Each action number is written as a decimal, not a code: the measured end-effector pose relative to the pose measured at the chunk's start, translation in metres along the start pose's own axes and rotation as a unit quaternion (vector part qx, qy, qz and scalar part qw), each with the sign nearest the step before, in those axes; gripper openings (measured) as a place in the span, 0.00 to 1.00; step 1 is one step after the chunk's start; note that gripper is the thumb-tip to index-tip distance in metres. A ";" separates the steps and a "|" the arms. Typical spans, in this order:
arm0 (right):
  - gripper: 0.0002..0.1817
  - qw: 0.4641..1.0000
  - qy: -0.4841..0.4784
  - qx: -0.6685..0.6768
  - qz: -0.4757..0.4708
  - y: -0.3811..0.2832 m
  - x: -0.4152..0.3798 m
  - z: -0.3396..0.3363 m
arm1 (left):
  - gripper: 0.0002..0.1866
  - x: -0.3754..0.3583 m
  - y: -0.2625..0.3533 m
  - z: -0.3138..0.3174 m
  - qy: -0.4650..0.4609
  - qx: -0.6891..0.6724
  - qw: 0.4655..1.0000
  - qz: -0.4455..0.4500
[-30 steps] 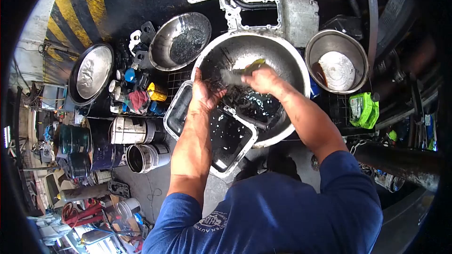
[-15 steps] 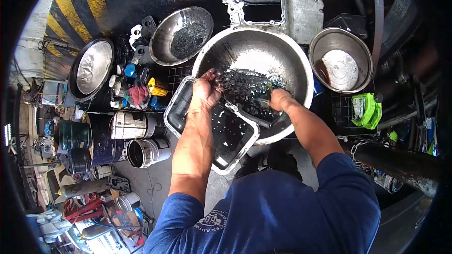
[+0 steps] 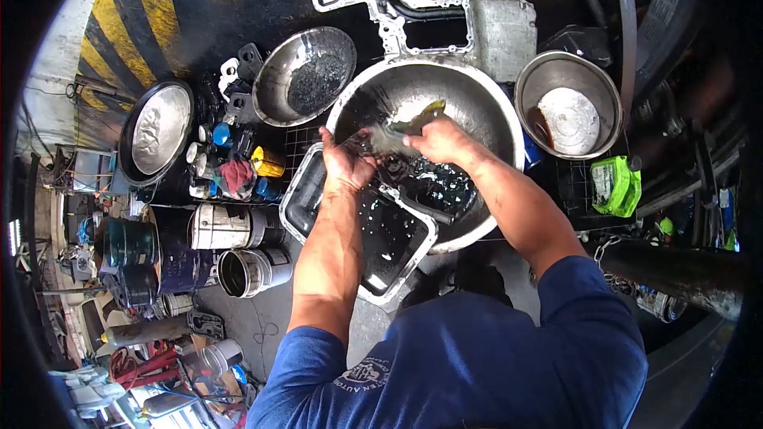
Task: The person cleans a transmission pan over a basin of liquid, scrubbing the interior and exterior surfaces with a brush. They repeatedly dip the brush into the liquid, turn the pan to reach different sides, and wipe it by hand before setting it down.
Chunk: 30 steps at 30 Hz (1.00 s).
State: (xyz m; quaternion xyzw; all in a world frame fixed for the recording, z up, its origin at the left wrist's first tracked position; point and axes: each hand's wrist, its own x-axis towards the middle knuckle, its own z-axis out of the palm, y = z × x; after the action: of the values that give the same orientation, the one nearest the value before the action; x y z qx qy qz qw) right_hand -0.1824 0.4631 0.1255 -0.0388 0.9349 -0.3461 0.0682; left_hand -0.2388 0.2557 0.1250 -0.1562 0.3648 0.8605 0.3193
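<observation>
Over the large metal basin, my right hand is closed around a brush with pale bristles and a yellowish handle end. The bristles are blurred and point at my left hand. That hand is cupped, palm up, at the basin's left rim with its thumb raised. Something dark and wet seems to lie in its fingers, too blurred to name. Below it, an oil pan with a pale flange and dark inside leans over the basin's near-left edge. Dark, glinting liquid lies in the basin.
Behind the basin lies a cast metal housing with a flange. A steel bowl stands left, a steel pot right, beside a green jug. Bottles, a red rag and buckets are at left.
My right hand has lifted the brush from the dark liquid, up and left toward my left hand. My left hand has turned its palm up and moved slightly down.
</observation>
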 end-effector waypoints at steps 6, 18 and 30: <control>0.21 0.997 0.031 0.030 -0.060 0.012 -0.001 0.031 | 0.57 0.023 0.002 -0.032 -0.098 -0.015 0.995 -0.011; 0.28 0.988 -0.076 -0.078 0.106 0.083 -0.017 0.074 | 0.51 0.012 -0.002 -0.022 0.010 -0.044 0.996 0.074; 0.26 0.997 -0.026 -0.023 0.070 -0.016 0.000 -0.001 | 0.49 0.033 -0.003 -0.025 -0.005 -0.052 0.990 0.130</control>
State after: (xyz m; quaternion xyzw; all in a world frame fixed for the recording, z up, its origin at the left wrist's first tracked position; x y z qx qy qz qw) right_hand -0.1821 0.4522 0.1367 0.0161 0.9409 -0.3176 0.1160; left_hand -0.2605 0.2530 0.0901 -0.1193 0.3353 0.9134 0.1979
